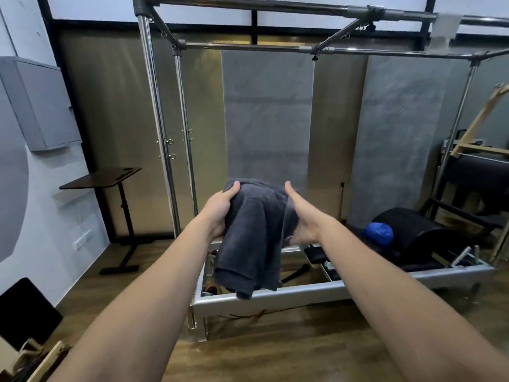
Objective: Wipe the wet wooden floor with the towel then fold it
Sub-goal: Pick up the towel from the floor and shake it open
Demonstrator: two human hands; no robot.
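While the left hand (pixel 220 213) grips the dark towel (pixel 253 235) at its top edge, the right hand (pixel 300 216) lies straight-fingered against its other side. It hangs in mid-air above the wooden floor (pixel 275 354) — soft, limp, likely damp and heavier. Best pinched at two top corners — bunched cloth folds badly.

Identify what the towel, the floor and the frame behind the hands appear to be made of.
Towel: dark grey terry cloth by its looped, matte nap and soft drape. Floor: brown wood planks or wood-look laminate, with visible grain and a slight sheen. Frame: metal tubing, probably chromed or polished steel, given its bright reflections.
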